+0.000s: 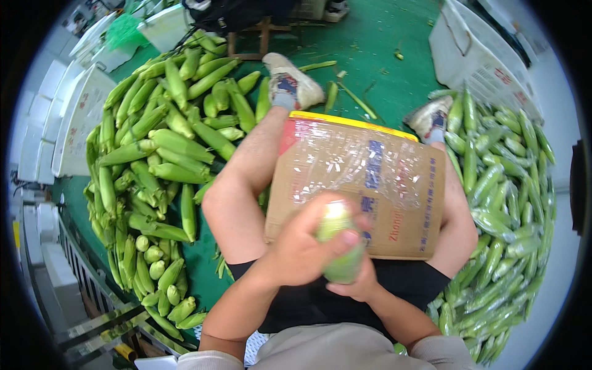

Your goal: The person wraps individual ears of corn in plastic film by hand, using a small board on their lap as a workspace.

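Both of my hands are closed around one green ear of corn in its husk (341, 259), its upper end shiny and blurred by motion. My left hand (300, 245) grips it from the left, and my right hand (360, 282) holds its lower right side. Beneath them a cardboard box (402, 240) lies across my lap, with crumpled clear plastic film (342, 157) on top and a yellow edge (351, 121) at its far side. A large heap of unwrapped husked-in corn (180, 143) lies to the left. To the right is a pile of film-wrapped corn ears (499, 226).
A white plastic crate (485, 51) stands behind the wrapped pile; another (78, 120) stands beyond the left heap. Corn scraps (358, 99) lie on the green floor (379, 69). A small wooden stool (263, 39) is at the top, near a person's shoe (336, 11). Metal rails (101, 323) are at lower left.
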Demonstrator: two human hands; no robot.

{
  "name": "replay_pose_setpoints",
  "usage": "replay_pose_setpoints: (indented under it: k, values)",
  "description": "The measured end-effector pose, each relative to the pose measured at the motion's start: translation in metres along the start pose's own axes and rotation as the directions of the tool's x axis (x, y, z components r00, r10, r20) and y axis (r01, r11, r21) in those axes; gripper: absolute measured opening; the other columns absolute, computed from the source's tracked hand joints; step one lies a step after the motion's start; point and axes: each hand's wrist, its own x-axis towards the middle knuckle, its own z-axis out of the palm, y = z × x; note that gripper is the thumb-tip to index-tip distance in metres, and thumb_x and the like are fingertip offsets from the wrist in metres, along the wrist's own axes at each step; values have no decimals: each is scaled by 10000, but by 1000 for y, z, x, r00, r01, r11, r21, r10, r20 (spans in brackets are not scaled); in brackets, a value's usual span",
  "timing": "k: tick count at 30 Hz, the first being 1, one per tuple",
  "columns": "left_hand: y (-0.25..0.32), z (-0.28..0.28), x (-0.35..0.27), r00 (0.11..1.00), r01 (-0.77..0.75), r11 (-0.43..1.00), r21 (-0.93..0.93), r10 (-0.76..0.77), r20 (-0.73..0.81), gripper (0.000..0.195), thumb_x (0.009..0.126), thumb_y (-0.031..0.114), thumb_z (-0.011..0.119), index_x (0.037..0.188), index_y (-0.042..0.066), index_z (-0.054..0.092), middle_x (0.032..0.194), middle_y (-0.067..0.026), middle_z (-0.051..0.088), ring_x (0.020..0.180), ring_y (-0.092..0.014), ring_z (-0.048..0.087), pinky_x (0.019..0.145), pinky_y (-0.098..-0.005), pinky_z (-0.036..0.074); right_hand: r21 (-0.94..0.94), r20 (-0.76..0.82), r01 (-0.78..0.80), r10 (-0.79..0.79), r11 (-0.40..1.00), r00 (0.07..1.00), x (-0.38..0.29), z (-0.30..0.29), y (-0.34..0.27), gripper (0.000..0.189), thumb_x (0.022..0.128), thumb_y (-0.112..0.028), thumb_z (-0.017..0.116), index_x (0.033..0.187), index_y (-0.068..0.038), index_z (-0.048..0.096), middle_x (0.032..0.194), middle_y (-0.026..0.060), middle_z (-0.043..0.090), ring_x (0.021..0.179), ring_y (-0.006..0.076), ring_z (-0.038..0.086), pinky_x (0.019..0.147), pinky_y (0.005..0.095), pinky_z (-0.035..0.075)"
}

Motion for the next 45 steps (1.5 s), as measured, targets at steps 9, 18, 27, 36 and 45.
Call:
replay_pose_setpoints:
  k: [9,18,27,36,45]
  values:
    - [-21,-345,-2,818,413,145,899,376,-436,532,872,-75,538,1370,101,595,1319,-117,680,1238,-312,645,1077,-443,493,94,-851,723,-322,684,415,35,-178,-116,934,980,-382,733,1666,-57,189,1712,202,277,1540,343,346,1296,518,240]
    - [2,-409,-9,943,331,-571,752,238,-234,733,709,50,837,1400,132,607,1378,-131,590,1290,-350,561,1093,-490,433,-477,-461,-145,-107,867,881,-5,-192,-97,659,881,-112,818,1490,-102,567,1295,104,608,1100,208,632,944,341,525]
    - [14,-15,147,940,-302,7,953,170,297,709,639,103,841,1333,163,706,1207,-132,659,1176,-350,609,1007,-463,504,-958,-168,-108,-215,265,962,13,-214,-64,463,875,-184,801,1328,-171,708,922,62,615,933,268,615,878,388,496]
    - [-45,-7,172,963,-266,95,959,-23,269,602,790,260,795,1361,131,650,1221,-139,667,1183,-361,614,1032,-478,499,-387,-577,9,-250,922,778,22,-212,-80,323,972,-208,719,1245,-42,673,1137,122,737,949,300,698,943,433,535]
    - [-68,-70,78,987,-54,247,967,162,13,526,766,346,896,1214,141,712,1107,-118,625,1039,-361,597,931,-478,465,-972,179,226,-410,68,895,170,-189,-62,738,736,-522,864,1277,-78,630,1137,126,659,1114,331,610,997,467,480]
